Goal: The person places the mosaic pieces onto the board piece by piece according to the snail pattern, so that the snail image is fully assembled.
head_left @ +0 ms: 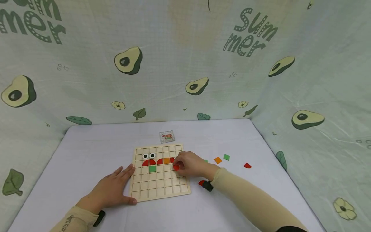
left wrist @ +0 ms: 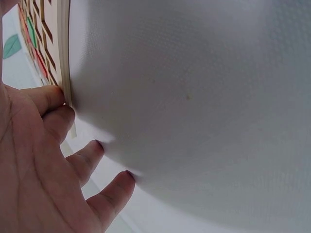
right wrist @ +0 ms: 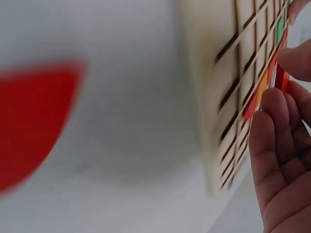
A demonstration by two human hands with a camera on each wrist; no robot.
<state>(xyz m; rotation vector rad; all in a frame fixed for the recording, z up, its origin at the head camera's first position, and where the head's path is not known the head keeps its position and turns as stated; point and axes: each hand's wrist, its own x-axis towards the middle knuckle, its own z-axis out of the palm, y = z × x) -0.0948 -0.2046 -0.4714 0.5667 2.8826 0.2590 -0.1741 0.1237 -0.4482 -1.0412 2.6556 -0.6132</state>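
- At the board's 9 o'clock edge, the left hand (head_left: 111,187) is laid with fingers spread, nothing grasped; if that bracing were eased, the board (head_left: 152,184) could be slid along the worktop (head_left: 220,209).
- Toward 11 o'clock, the eye discs (head_left: 149,156) could be shifted by a jolt to the board.
- Between 2 and 3 o'clock from the board's centre, a red piece (head_left: 176,168) is pinched in the grip of the right hand (head_left: 192,164); it could be set crooked, since the cells there are masked by fingers.
- Just past 3 o'clock, off the board, a loose red wedge (head_left: 201,182) could be swept aside by the dark wristband (head_left: 207,186) beside it.
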